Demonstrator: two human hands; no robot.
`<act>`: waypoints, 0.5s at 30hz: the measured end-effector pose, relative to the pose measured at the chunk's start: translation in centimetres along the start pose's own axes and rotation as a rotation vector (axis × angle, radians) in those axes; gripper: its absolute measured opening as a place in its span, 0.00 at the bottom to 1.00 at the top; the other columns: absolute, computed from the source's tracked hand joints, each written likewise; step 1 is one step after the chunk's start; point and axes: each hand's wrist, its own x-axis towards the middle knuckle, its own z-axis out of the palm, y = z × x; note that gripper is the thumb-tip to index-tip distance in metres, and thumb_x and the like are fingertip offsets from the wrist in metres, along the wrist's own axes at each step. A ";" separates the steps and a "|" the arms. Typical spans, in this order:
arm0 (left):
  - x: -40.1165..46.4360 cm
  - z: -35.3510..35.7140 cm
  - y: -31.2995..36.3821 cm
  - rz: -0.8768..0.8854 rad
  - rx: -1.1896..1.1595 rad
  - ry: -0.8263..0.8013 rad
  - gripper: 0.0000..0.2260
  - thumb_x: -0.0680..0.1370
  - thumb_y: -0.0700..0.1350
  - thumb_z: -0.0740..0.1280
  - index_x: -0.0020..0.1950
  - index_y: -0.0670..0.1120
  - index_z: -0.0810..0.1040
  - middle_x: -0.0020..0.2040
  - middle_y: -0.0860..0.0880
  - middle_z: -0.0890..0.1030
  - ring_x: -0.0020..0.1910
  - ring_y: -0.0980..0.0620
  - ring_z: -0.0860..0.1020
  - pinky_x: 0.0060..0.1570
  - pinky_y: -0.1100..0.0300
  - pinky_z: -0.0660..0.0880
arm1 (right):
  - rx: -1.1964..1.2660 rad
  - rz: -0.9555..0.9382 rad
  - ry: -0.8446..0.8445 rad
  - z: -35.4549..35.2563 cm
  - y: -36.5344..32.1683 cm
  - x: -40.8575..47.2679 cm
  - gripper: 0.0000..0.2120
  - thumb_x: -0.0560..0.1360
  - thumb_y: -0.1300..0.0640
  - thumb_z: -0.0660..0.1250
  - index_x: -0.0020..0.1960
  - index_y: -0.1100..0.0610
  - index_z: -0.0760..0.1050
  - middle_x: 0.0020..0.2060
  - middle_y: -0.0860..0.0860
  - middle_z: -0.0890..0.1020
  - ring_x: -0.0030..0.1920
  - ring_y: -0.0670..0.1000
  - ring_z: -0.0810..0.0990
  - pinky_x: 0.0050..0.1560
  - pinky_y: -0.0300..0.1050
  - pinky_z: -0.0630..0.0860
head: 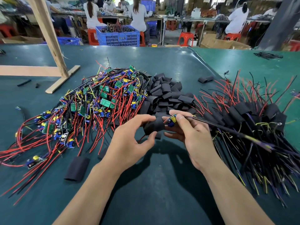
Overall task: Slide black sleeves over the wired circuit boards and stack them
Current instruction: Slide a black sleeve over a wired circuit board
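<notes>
Left grip [129, 140] pinching black sleeve [153, 125]; right grip [190, 132] pinching circuit board [171, 120], half hidden inside. Crate [118, 37] lettering unreadable.

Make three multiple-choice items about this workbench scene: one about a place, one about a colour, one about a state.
1. Where does the pile of finished sleeved boards lie?
A. right of the hands
B. left of the hands
C. in the blue crate

2. What colour is the table cover?
A. white
B. green
C. orange

3. What is the state of the circuit board in the right hand?
A. fully covered
B. lying on the table
C. partly inside the black sleeve

Answers: 1 A, black-sleeved units lie right. 2 B, the mat is green. 3 C, its end protrudes while the left hand holds the sleeve.
</notes>
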 end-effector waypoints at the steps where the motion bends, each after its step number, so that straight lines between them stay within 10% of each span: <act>1: 0.0 0.0 0.0 0.009 0.018 0.002 0.17 0.74 0.42 0.74 0.62 0.51 0.78 0.54 0.59 0.82 0.56 0.56 0.80 0.56 0.61 0.76 | -0.041 -0.014 0.016 0.1 0.1 0.0 0.09 0.82 0.60 0.61 0.54 0.56 0.79 0.45 0.54 0.87 0.47 0.53 0.86 0.40 0.45 0.82; 15: 0.1 0.4 0.3 0.064 -0.084 0.037 0.17 0.72 0.39 0.74 0.58 0.52 0.77 0.52 0.56 0.83 0.54 0.56 0.82 0.59 0.62 0.76 | 0.045 -0.032 0.018 0.5 -0.3 -0.4 0.08 0.71 0.51 0.70 0.46 0.54 0.77 0.44 0.52 0.87 0.44 0.51 0.86 0.32 0.41 0.79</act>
